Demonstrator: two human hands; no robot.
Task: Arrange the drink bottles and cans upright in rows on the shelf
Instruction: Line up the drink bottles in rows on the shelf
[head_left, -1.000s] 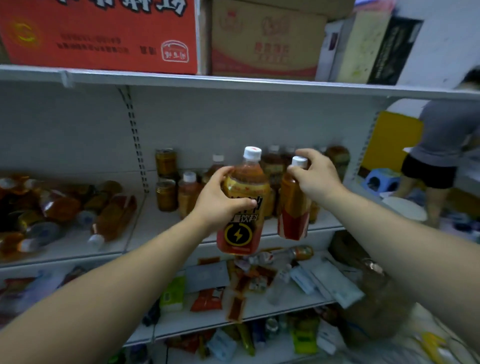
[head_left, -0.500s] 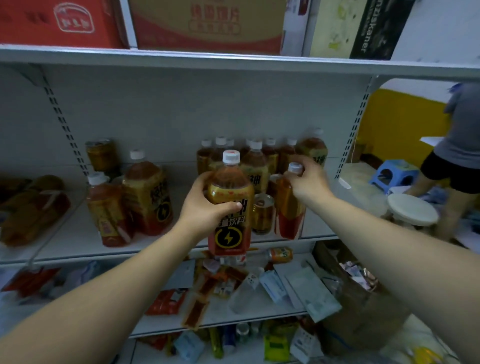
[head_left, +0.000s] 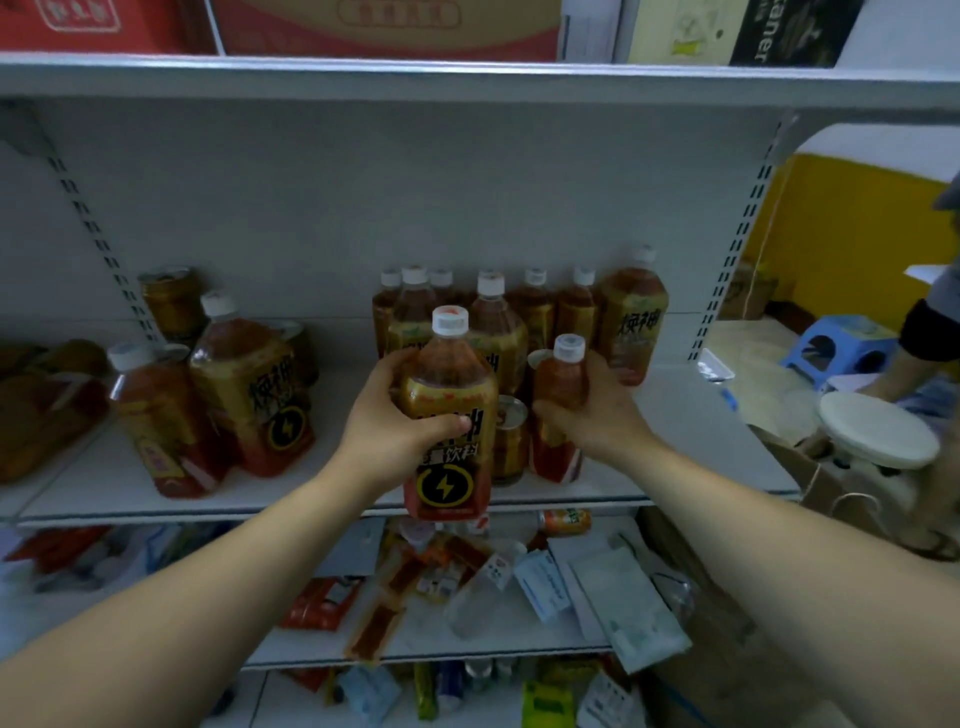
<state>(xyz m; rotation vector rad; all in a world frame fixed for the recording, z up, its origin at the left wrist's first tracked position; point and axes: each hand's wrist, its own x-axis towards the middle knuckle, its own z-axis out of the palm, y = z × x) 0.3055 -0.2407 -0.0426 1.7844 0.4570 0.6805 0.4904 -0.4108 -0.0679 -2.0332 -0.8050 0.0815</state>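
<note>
Nearest, both bare forearms reach up and forward from the bottom corners. Left hand (head_left: 395, 428) is clasped round the middle of the large bottle (head_left: 448, 410), thumb across the label, fingers behind; the bottle is upright, white cap up, lightning mark facing the camera, its base overlapping the front lip of the shelf (head_left: 696, 447). Cannot tell whether it rests on the board or is held just clear. Right hand (head_left: 602, 418) is wrapped round the slim bottle (head_left: 557, 400) from the right side; this one is upright too, base low on the board a little further in. A gold can (head_left: 510, 441) stands between the two bottles, just beside each. Below the hands, the lower shelf (head_left: 519, 642) carries loose packets and a clear bottle lying flat. To the left on the middle board, two bottles (head_left: 208, 410) stand side by side, both leaning, with cans (head_left: 171, 304) behind them and bottles lying down (head_left: 47, 410) at the far left. Behind the hands, a back row of bottles (head_left: 491, 319) stands upright against the rear panel, a fatter one at its right end. Cartons (head_left: 387, 26) sit on the top shelf. Far right: a blue stool (head_left: 841, 345) and part of another person (head_left: 930, 332)
</note>
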